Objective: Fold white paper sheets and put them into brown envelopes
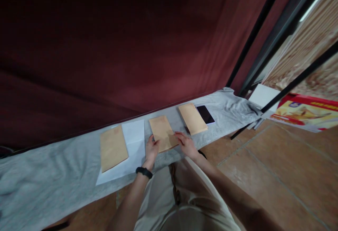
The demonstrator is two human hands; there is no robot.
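A brown paper envelope (164, 132) lies in front of me on the grey cloth, between my two hands. My left hand (152, 149) grips its left edge near the lower corner, with the thumb on top. At the opposite edge my right hand (187, 144) holds the envelope by the lower right corner, fingers over the paper. Left of it, another brown envelope (113, 148) rests partly on a creased white sheet (136, 146). On the right is a small stack of brown envelopes (192, 118), apart from my hand.
A dark-screened phone (205, 114) lies beside the right stack. The narrow surface under the grey cloth (66, 167) runs along a dark red curtain (118, 55). Black metal bars (256, 30) and a red and yellow box (306, 113) stand at the right, above a tiled floor (264, 167).
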